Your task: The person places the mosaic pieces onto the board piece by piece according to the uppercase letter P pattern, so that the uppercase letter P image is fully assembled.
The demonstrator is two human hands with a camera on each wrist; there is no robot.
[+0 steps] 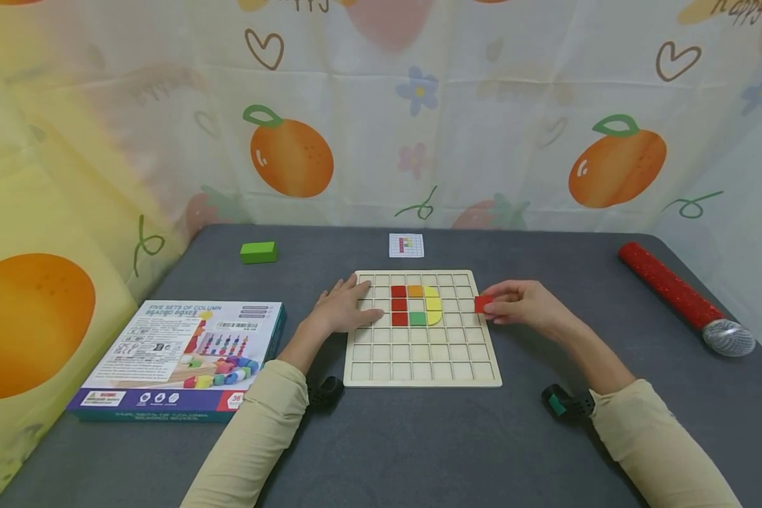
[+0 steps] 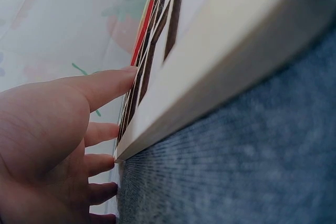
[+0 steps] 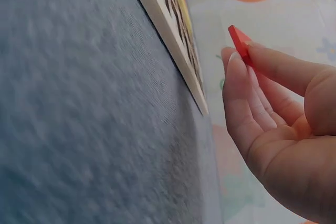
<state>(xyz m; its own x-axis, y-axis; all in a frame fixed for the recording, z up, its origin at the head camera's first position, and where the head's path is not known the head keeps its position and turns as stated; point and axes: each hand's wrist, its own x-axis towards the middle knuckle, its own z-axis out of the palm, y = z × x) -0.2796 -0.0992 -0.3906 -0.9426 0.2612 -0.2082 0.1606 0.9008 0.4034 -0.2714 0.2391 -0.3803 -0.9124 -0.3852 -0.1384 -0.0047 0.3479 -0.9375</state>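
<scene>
A wooden grid board (image 1: 422, 371) lies in the middle of the table. On its squares sit red tiles (image 1: 398, 305), an orange tile (image 1: 415, 291), a green tile (image 1: 417, 319) and yellow tiles with rounded corners (image 1: 432, 304). My left hand (image 1: 346, 307) rests on the board's left edge, fingers spread; in the left wrist view the thumb of that hand (image 2: 52, 129) touches the grid. My right hand (image 1: 527, 307) pinches a red square tile (image 1: 482, 304) between thumb and fingers at the board's right edge. The right wrist view shows this red tile (image 3: 240, 43) tilted.
A small pattern card (image 1: 406, 245) lies behind the board. At the back left is a green block (image 1: 258, 252), with a flat toy box (image 1: 184, 353) nearer on the left. A red glittery microphone (image 1: 679, 293) lies at the right. A printed curtain (image 1: 368, 127) hangs behind the table.
</scene>
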